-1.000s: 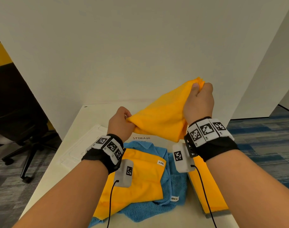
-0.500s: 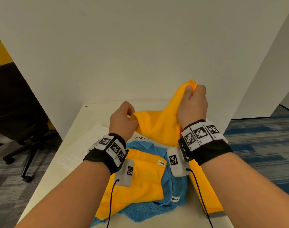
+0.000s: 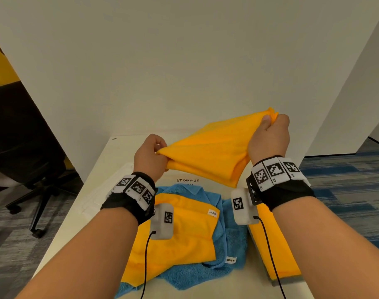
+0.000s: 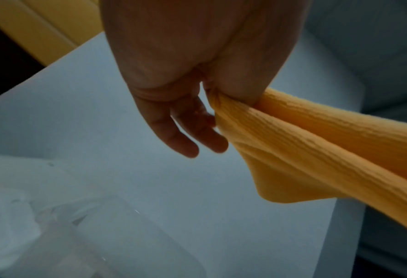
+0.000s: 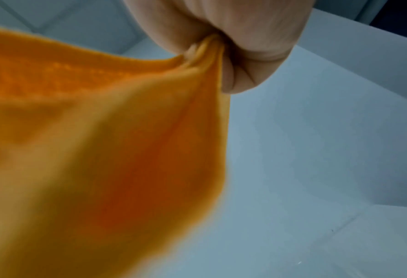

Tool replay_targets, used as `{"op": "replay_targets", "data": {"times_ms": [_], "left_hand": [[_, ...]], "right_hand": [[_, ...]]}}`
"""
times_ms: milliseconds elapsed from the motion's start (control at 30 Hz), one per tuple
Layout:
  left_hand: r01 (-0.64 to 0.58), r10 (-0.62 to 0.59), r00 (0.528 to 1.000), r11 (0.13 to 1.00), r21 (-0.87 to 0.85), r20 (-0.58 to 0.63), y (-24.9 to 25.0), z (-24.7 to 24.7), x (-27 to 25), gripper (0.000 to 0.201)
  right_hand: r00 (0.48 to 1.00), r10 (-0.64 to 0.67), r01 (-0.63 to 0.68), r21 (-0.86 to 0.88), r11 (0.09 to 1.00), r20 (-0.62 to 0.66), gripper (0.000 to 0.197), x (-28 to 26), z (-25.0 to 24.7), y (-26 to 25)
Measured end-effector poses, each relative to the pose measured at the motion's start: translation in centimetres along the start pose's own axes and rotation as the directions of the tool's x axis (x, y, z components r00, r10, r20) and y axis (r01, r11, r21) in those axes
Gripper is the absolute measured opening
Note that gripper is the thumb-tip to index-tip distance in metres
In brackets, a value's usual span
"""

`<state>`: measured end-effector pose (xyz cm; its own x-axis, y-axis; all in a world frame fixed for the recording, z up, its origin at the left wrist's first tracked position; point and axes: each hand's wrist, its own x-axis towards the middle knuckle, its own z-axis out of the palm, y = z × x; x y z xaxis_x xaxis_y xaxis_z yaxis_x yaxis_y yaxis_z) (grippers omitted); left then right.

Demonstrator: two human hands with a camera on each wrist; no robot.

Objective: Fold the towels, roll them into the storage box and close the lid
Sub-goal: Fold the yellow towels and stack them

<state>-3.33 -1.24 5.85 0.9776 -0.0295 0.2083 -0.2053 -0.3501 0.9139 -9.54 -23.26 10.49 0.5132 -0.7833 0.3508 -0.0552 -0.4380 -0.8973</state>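
Observation:
I hold a folded orange towel [image 3: 210,152] stretched in the air above the table. My left hand [image 3: 150,155] pinches its near-left corner [image 4: 223,105] with thumb and forefinger; the other fingers [image 4: 185,139] hang loose. My right hand [image 3: 269,137] grips the raised far-right corner [image 5: 204,48] in a fist. Below lie another orange towel [image 3: 180,238] on a blue towel [image 3: 223,234], and a further orange towel [image 3: 275,247] at the right. The clear storage box [image 4: 116,235] shows blurred in the left wrist view.
A white paper reading STORAGE [image 3: 187,180] lies on the white table [image 3: 102,173], with a clear lid [image 3: 95,201] at the left. White partition walls stand behind. An office chair [image 3: 33,169] is on the floor at the left.
My hands came closer together half a second ago, then spread apart again; the right hand rose and moved right, pulling the orange towel taut between them.

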Motion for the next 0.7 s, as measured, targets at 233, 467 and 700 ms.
{"op": "replay_targets", "data": {"times_ms": [233,467,700], "left_hand": [[0.056,0.004,0.981,0.952,-0.301,0.196,0.3,-1.0,-0.8,0.05],[0.17,0.018,0.943,0.832,-0.528,0.332,-0.1,-1.8,-1.0,0.026],[0.02,0.03,0.987,0.954,-0.299,0.16,-0.5,-1.4,-0.4,0.017]], "right_hand": [[1.0,0.01,-0.01,-0.023,1.0,-0.01,0.034,0.5,-0.4,0.5],[0.999,0.045,-0.045,-0.042,0.998,-0.008,0.033,0.8,-0.4,0.7],[0.999,0.038,-0.038,-0.043,0.998,-0.01,0.033,1.1,-0.5,0.8]]}}
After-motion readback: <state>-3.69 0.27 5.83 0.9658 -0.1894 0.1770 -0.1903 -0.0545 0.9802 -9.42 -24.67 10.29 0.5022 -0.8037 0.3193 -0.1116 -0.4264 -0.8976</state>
